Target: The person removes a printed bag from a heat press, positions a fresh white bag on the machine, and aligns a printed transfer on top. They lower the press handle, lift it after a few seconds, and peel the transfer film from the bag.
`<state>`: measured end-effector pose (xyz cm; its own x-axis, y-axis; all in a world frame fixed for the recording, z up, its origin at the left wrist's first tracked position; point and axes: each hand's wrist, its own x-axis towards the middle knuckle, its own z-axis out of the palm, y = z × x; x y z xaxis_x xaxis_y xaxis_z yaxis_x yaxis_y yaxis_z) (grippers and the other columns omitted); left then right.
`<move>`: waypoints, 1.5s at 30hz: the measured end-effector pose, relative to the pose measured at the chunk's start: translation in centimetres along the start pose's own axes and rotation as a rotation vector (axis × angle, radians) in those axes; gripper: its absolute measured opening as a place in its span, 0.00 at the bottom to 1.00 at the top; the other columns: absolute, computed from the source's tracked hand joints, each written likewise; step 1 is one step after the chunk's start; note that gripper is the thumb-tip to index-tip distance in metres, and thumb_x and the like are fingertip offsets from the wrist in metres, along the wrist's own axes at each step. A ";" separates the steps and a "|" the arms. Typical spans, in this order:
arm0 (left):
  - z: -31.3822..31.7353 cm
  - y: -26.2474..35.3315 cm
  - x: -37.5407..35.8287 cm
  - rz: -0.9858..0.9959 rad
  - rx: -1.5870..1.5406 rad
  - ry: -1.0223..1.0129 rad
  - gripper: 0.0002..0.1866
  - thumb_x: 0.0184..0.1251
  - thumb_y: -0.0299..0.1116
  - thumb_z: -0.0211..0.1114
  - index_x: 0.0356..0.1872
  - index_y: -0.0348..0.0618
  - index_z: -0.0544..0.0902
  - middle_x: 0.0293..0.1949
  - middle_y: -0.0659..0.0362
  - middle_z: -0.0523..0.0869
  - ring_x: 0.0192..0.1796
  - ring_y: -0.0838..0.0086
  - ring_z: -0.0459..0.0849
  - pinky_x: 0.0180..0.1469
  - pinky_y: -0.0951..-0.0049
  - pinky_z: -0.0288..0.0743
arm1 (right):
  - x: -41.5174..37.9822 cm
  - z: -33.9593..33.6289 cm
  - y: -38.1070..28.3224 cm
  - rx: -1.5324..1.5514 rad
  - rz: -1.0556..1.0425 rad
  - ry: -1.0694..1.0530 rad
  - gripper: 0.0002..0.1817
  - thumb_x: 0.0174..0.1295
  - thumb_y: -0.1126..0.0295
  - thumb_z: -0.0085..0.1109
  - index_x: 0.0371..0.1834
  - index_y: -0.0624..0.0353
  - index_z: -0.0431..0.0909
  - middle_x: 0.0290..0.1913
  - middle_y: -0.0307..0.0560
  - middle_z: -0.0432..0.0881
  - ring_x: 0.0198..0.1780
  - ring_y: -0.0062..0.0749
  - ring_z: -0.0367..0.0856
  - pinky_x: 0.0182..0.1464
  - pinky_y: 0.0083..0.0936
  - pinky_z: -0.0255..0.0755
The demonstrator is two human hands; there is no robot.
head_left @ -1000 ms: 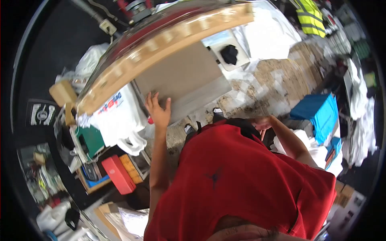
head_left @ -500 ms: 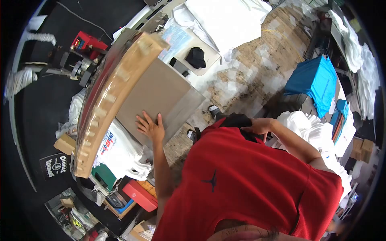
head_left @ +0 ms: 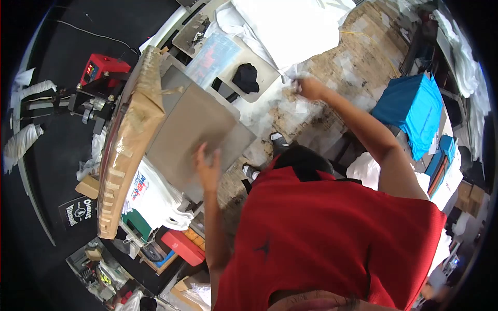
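My left hand (head_left: pixel 207 166), its fingers apart and blurred, is over the flat grey-brown board (head_left: pixel 194 132) of a press. Along the board's far left edge rises the press's upper part (head_left: pixel 132 140), wrapped in brown tape. Out at the upper right, my right hand (head_left: pixel 311 88) has its fingers by the lower edge of a spread white cloth (head_left: pixel 290 31). Those fingertips are smeared, so I cannot tell whether they grip it. To the left of that hand lies a crumpled black cloth (head_left: pixel 246 78) on a pale board (head_left: pixel 267 78). A printed clear sheet (head_left: pixel 213 57) lies beside it.
A red control box (head_left: pixel 106 68) stands behind the press. White printed shirts (head_left: pixel 150 194) are stacked below the board, near a red box (head_left: pixel 182 247). To the right, a blue cloth (head_left: pixel 410 109) covers a block. My feet (head_left: pixel 279 140) stand on the paper-littered floor.
My right hand has left my waist and reached out toward the white cloth. My left hand has lifted slightly and shifted right over the board. The view has turned a little.
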<state>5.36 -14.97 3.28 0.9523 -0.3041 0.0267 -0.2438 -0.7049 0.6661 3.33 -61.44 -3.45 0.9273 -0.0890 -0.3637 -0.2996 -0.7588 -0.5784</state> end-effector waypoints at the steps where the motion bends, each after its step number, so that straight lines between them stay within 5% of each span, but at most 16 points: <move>1: 1.7 4.9 0.8 0.138 -0.105 -0.086 0.24 0.64 0.36 0.71 0.60 0.40 0.79 0.61 0.47 0.81 0.65 0.54 0.76 0.68 0.59 0.67 | 1.7 -0.8 0.1 -0.109 0.004 0.222 0.24 0.59 0.62 0.68 0.57 0.59 0.79 0.45 0.57 0.86 0.47 0.53 0.85 0.53 0.41 0.78; 2: 4.0 8.0 0.8 0.085 -0.237 -0.276 0.24 0.64 0.35 0.71 0.59 0.38 0.79 0.59 0.47 0.82 0.64 0.56 0.77 0.67 0.61 0.68 | 3.7 -1.5 0.5 -0.129 -0.033 0.350 0.23 0.57 0.63 0.70 0.55 0.59 0.79 0.43 0.57 0.86 0.48 0.54 0.84 0.55 0.42 0.77; 5: 11.8 14.3 1.3 0.479 -0.384 -0.966 0.25 0.69 0.46 0.67 0.59 0.38 0.80 0.62 0.45 0.80 0.65 0.53 0.76 0.69 0.61 0.67 | 7.5 -1.1 0.2 -0.186 -0.056 0.457 0.31 0.49 0.62 0.75 0.58 0.57 0.76 0.59 0.56 0.76 0.63 0.53 0.74 0.62 0.43 0.74; 10: 12.9 18.8 -0.8 0.453 -0.385 -1.353 0.30 0.74 0.54 0.58 0.65 0.40 0.76 0.66 0.45 0.77 0.71 0.55 0.71 0.74 0.62 0.60 | 9.9 0.5 -1.9 -0.290 0.086 0.482 0.33 0.48 0.62 0.75 0.58 0.58 0.74 0.59 0.56 0.73 0.64 0.52 0.71 0.61 0.46 0.74; 16: 14.0 18.1 -0.9 0.499 -0.350 -1.396 0.33 0.74 0.56 0.57 0.69 0.40 0.73 0.68 0.46 0.75 0.73 0.55 0.68 0.75 0.61 0.58 | 9.7 0.4 -2.3 -0.256 0.168 0.448 0.32 0.49 0.60 0.72 0.58 0.59 0.73 0.59 0.56 0.73 0.64 0.54 0.71 0.62 0.46 0.73; 23: 12.4 17.7 -0.4 0.476 -0.216 -1.394 0.35 0.74 0.57 0.57 0.71 0.43 0.71 0.69 0.47 0.74 0.73 0.55 0.69 0.75 0.62 0.59 | 9.5 -0.3 -0.8 -0.026 0.145 0.420 0.20 0.53 0.62 0.62 0.49 0.58 0.85 0.50 0.59 0.85 0.55 0.54 0.82 0.59 0.43 0.77; 30: 7.1 13.0 0.4 0.187 -0.316 -1.207 0.28 0.77 0.47 0.58 0.70 0.40 0.72 0.66 0.53 0.80 0.70 0.65 0.74 0.72 0.67 0.64 | 8.8 -1.7 2.0 0.051 0.144 0.535 0.13 0.58 0.64 0.60 0.42 0.50 0.91 0.41 0.56 0.88 0.44 0.50 0.88 0.53 0.37 0.80; 33: 4.9 8.6 -0.7 0.019 -0.644 -1.080 0.27 0.80 0.45 0.54 0.70 0.39 0.72 0.64 0.52 0.81 0.69 0.67 0.75 0.71 0.67 0.65 | 8.4 -2.8 3.9 0.483 0.313 0.396 0.07 0.57 0.67 0.71 0.38 0.53 0.92 0.35 0.46 0.90 0.32 0.28 0.87 0.38 0.26 0.82; 40: -0.8 3.8 -3.0 -0.192 -0.762 -0.851 0.24 0.81 0.41 0.55 0.69 0.38 0.73 0.62 0.51 0.82 0.66 0.68 0.77 0.70 0.69 0.65 | 6.3 -3.0 3.9 0.971 0.340 0.458 0.04 0.61 0.76 0.69 0.37 0.65 0.89 0.36 0.47 0.88 0.33 0.29 0.85 0.40 0.24 0.85; 45: -2.2 2.2 -4.5 -0.224 -0.779 -0.759 0.23 0.80 0.40 0.56 0.68 0.37 0.74 0.60 0.51 0.83 0.64 0.70 0.79 0.68 0.70 0.67 | 6.6 -4.0 3.1 0.583 0.324 0.620 0.08 0.60 0.72 0.63 0.39 0.62 0.88 0.35 0.49 0.88 0.36 0.33 0.86 0.41 0.29 0.81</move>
<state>0.97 -13.75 6.20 0.5357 -0.7214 -0.4389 0.3557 -0.2786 0.8921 9.41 -66.93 -4.76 0.6817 -0.7003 -0.2120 -0.4764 -0.2049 -0.8550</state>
